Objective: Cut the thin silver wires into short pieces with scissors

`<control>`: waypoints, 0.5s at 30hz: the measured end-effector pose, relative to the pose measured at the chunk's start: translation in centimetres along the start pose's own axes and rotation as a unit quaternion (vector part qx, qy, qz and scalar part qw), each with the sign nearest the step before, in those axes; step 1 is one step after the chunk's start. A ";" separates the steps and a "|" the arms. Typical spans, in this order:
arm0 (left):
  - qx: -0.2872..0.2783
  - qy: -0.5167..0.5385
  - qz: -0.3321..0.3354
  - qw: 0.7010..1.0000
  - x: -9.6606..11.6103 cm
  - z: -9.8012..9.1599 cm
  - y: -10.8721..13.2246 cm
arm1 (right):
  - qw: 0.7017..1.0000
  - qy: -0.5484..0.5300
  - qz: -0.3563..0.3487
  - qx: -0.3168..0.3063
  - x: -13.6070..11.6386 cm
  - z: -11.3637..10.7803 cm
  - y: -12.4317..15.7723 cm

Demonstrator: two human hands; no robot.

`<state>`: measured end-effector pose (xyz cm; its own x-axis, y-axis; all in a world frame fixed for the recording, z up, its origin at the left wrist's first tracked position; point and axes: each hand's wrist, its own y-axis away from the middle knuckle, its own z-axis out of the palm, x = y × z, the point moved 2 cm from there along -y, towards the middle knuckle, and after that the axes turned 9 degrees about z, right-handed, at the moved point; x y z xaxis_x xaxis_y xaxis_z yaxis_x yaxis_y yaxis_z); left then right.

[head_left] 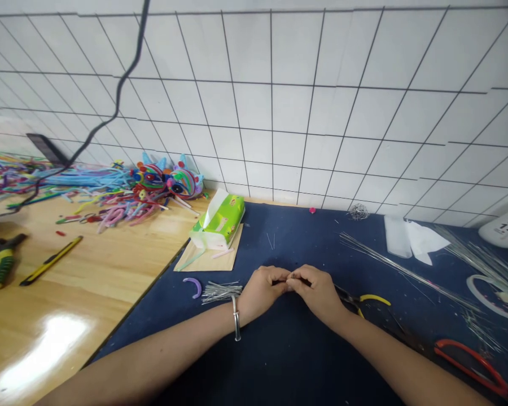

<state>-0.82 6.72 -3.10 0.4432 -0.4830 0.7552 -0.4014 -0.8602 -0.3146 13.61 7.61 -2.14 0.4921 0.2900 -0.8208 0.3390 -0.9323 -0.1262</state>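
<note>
Cut wire pieces [220, 291]: loose bundle on the dark blue mat [271, 361], just left of frame centre, right beside the left wrist; silvery, lying roughly side by side, ends uneven.
Left hand [263, 288]: lower centre of frame, thumb and index closed in a narrow pinch; cannot tell what, if anything, sits in it.
Right hand [315, 287]: meets the left fingertip to fingertip, same narrow pinch; contents hidden by the fingers.
Step in hand: looks like fine two-handed fingertip work, maybe on a short wire; a judgement, the piece itself doesn't show.
Next move: likely calls for a steady pinch on one side and small, controlled finger motion on the other; a thin piece could slip or spring.
Pliers [375, 299]: yellow-handled, right of centre, partly hidden behind the right wrist; neither hand grips them.
Purple curved piece [197, 288]: left of the bundle.
Two loose wires [273, 242]: mid-frame, above the hands.
Long wires [406, 268]: right half of frame, running diagonally.
</note>
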 end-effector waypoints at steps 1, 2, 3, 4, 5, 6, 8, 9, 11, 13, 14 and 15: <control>0.000 0.004 -0.005 1.000 0.1 0.0 0.0 | 1.000 -0.007 0.005 -0.003 0.0 -0.1 0.0; 0.003 0.008 -0.010 1.000 0.2 -0.1 0.0 | 1.000 -0.016 0.007 -0.008 -0.1 -0.2 0.0; 0.008 0.015 -0.014 1.000 0.3 -0.2 0.0 | 1.000 -0.026 0.008 -0.011 -0.2 -0.3 0.0; 0.012 0.026 -0.016 0.999 0.5 -0.3 0.0 | 0.999 -0.036 0.008 -0.014 -0.4 -0.5 0.0; 0.017 0.044 -0.019 0.999 0.7 -0.4 0.0 | 0.999 -0.047 0.009 -0.016 -0.6 -0.7 0.0; 0.021 0.068 -0.023 0.997 0.8 -0.5 0.0 | 0.998 -0.058 0.010 -0.018 -0.8 -0.9 0.1; 0.022 0.126 -0.040 0.991 1.1 -0.6 0.2 | 0.996 -0.080 0.018 -0.025 -1.1 -1.2 0.1; 0.020 0.152 -0.054 0.987 1.1 -0.7 0.2 | 0.995 -0.093 0.023 -0.030 -1.3 -1.3 0.2; 0.014 0.184 -0.079 0.980 1.1 -0.8 0.4 | 0.991 -0.122 0.037 -0.040 -1.5 -1.4 0.2; 0.008 0.186 -0.092 0.978 1.1 -1.0 0.5 | 0.986 -0.149 0.053 -0.044 -1.6 -1.5 0.3; 0.007 0.184 -0.093 0.978 1.1 -1.2 0.5 | 0.985 -0.158 0.059 -0.046 -1.7 -1.5 0.3; 0.006 0.183 -0.093 0.979 1.2 -1.3 0.5 | 0.983 -0.164 0.062 -0.047 -1.8 -1.5 0.3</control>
<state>-1.53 5.94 -1.64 0.1908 -0.2289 0.9546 -0.3299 -0.9308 -0.1573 14.05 7.09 0.14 0.2548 0.0754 -0.9640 0.3733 -0.9274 0.0262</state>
